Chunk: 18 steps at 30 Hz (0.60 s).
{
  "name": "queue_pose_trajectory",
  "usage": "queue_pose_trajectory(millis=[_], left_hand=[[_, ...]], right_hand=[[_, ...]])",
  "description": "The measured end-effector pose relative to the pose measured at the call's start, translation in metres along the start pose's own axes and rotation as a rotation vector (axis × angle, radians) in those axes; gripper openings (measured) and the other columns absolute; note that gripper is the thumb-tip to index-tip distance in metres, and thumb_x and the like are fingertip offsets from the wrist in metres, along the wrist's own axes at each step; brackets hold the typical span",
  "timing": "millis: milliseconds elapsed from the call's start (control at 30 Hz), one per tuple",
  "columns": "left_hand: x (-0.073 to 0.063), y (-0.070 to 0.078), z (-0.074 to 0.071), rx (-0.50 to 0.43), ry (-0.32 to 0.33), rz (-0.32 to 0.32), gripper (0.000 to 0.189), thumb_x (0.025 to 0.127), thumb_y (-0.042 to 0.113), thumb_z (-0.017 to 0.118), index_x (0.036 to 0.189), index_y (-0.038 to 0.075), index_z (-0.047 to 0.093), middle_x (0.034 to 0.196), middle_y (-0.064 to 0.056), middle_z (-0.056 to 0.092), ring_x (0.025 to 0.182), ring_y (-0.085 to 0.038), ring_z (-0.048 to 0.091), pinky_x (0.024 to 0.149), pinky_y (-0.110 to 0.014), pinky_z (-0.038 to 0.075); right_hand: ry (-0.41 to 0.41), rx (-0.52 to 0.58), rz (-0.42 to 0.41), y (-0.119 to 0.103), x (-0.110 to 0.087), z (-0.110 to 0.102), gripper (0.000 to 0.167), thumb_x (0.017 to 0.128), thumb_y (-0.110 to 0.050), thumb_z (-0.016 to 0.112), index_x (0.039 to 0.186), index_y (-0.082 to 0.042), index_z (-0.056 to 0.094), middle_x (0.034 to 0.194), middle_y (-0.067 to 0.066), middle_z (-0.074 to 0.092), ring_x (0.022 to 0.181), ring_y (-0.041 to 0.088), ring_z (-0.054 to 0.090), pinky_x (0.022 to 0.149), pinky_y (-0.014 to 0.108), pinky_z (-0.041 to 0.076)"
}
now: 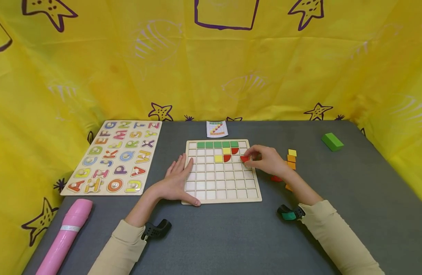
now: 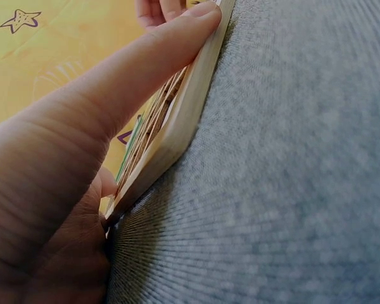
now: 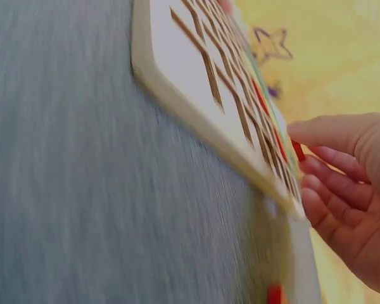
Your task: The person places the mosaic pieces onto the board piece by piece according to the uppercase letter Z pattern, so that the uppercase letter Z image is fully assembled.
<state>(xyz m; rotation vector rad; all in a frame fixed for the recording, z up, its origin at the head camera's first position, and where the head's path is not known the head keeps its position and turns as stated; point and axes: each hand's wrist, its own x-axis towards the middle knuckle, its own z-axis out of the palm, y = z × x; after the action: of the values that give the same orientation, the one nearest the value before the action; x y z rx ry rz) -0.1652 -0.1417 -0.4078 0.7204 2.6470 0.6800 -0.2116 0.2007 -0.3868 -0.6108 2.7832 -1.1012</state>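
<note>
A wooden grid board (image 1: 211, 184) lies flat on the dark table. Green square tiles (image 1: 217, 144) fill part of its top row; below them sit yellow square tiles (image 1: 219, 158) and red quarter-circle tiles (image 1: 227, 157). My left hand (image 1: 174, 183) rests along the board's left side, fingers spread and straight, thumb at the lower left corner. Over the board's right edge, my right hand (image 1: 268, 162) pinches a red tile (image 1: 244, 158) between thumb and fingers. In the right wrist view that red tile (image 3: 297, 151) shows partly, between the fingertips.
A small pattern card (image 1: 217, 129) lies behind the board. Right of it are loose yellow (image 1: 292, 152) and orange tiles (image 1: 291, 162), a red piece (image 1: 276, 178) and a green block (image 1: 332, 142). An alphabet puzzle (image 1: 112, 160) and a pink toy microphone (image 1: 66, 235) lie left.
</note>
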Motion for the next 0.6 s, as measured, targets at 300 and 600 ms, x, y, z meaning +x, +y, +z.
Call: queue_pose_trajectory(millis=[300, 600], left_hand=[[0.001, -0.001, 0.0, 0.002, 0.004, 0.005, 0.139, 0.062, 0.063, 0.083, 0.155, -0.001, 0.002, 0.158, -0.024, -0.015, 0.146, -0.034, -0.016, 0.114, -0.053, -0.004], [0.0, 0.001, 0.0, -0.001, 0.003, 0.008, 0.139, 0.062, 0.063, 0.083, 0.155, -0.001, 0.002, 0.158, -0.024, -0.016, 0.146, -0.034, -0.017, 0.114, -0.053, -0.005]], right_hand=[[-0.112, 0.047, -0.197, -0.027, 0.019, 0.03, 0.021, 0.083, -0.012, 0.079, 0.101, -0.009, 0.07, 0.092, 0.0, 0.065, 0.086, 0.018, 0.057, 0.075, 0.033, 0.05], [-0.157, 0.003, -0.272, -0.039, 0.027, 0.043, 0.023, 0.084, -0.007, 0.076, 0.106, -0.009, 0.07, 0.096, 0.0, 0.067, 0.082, 0.018, 0.055, 0.072, 0.029, 0.046]])
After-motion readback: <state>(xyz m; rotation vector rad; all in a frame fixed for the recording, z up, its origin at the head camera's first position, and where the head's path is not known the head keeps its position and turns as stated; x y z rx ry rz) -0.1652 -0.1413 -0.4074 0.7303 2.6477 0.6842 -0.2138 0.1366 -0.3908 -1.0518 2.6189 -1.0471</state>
